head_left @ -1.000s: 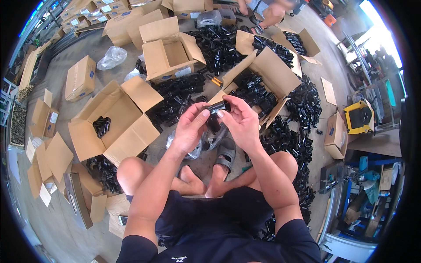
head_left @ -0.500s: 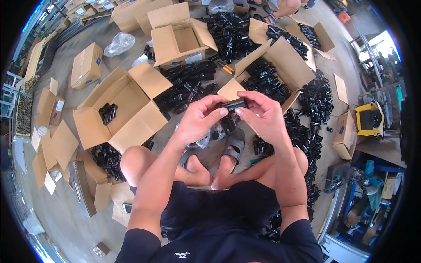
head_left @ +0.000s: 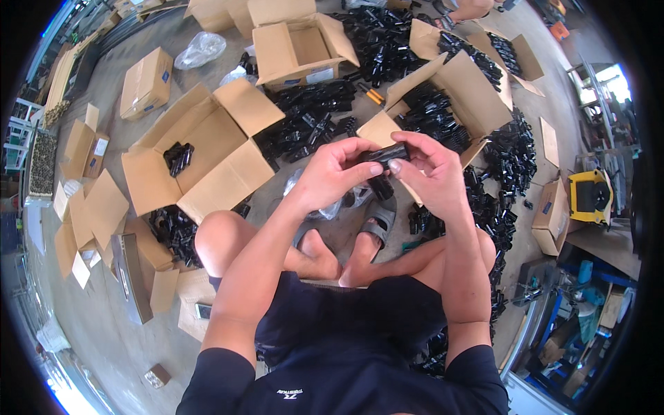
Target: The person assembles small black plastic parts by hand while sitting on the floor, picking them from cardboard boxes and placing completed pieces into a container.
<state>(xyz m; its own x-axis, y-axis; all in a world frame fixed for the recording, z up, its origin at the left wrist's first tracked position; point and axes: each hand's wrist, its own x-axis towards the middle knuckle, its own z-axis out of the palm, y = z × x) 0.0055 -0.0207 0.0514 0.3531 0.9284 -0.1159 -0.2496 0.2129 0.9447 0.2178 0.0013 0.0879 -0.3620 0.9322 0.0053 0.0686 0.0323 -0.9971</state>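
Between both hands, above my feet, is a black tubular part with a shorter black piece hanging below it, together roughly T-shaped. My left hand pinches its left end with thumb and fingers. On the other end my right hand is closed, its thumb pressed to the tube's near side. To the left stands an open cardboard box with a few black parts in it. Another open box, at the right, holds many similar black parts.
Loose black parts lie heaped on the floor around me. An open box stands ahead, with a closed carton to its left. Orange-handled pliers lie between boxes. Another person's foot shows at the top.
Both hands still grip the black tubular part, which has tilted slightly. The whole view has shifted a little, so the boxes and hands appear farther right and higher.
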